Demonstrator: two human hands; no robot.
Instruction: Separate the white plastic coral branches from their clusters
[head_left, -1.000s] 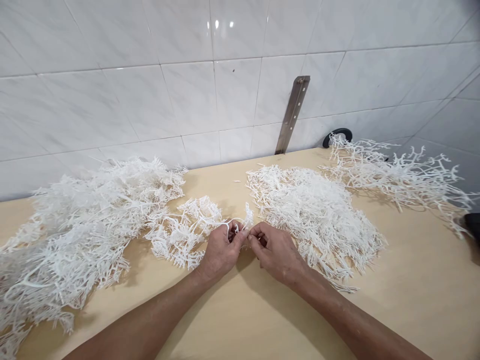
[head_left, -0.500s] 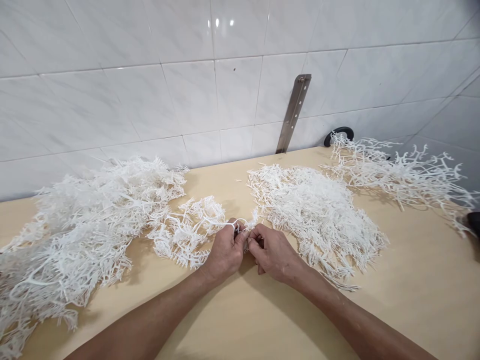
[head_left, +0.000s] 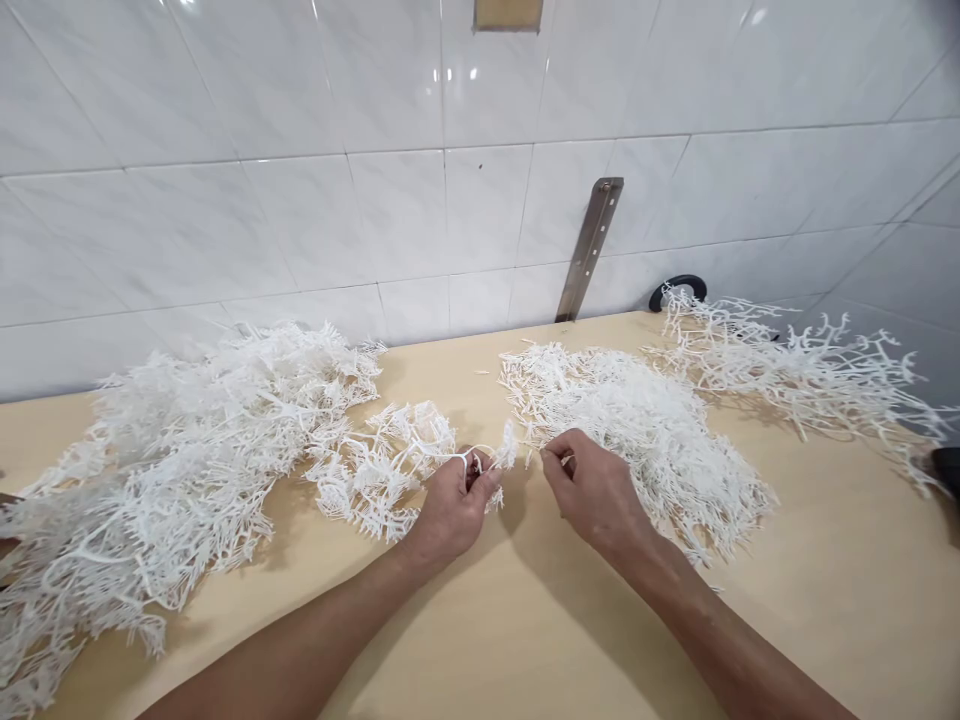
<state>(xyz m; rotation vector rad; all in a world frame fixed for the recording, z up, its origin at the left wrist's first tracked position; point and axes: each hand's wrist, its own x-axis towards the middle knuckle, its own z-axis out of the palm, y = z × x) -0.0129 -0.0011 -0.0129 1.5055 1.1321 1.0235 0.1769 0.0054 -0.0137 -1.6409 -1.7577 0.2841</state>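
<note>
My left hand (head_left: 455,500) pinches a white branched plastic sprue (head_left: 506,447) between thumb and fingers, its thin twigs standing out past the fingertips. Just right of it and apart from it, my right hand (head_left: 592,485) is closed in a pinch; whatever lies between its fingertips is too small to make out. Behind my left hand lies a small tangle of white sprues (head_left: 375,475). Next to my right hand spreads a flat heap of short white plastic sticks (head_left: 637,410).
A large pile of white branched sprues (head_left: 202,450) covers the table's left side. Bare, stripped branches (head_left: 802,370) lie at the back right, by a black ring-shaped object (head_left: 679,290). A metal bracket (head_left: 590,250) leans on the tiled wall (head_left: 300,220) behind the wooden table (head_left: 480,640).
My right hand has drawn away to the right from my left hand, which keeps its pinch on the sprue. The view has tilted slightly upward.
</note>
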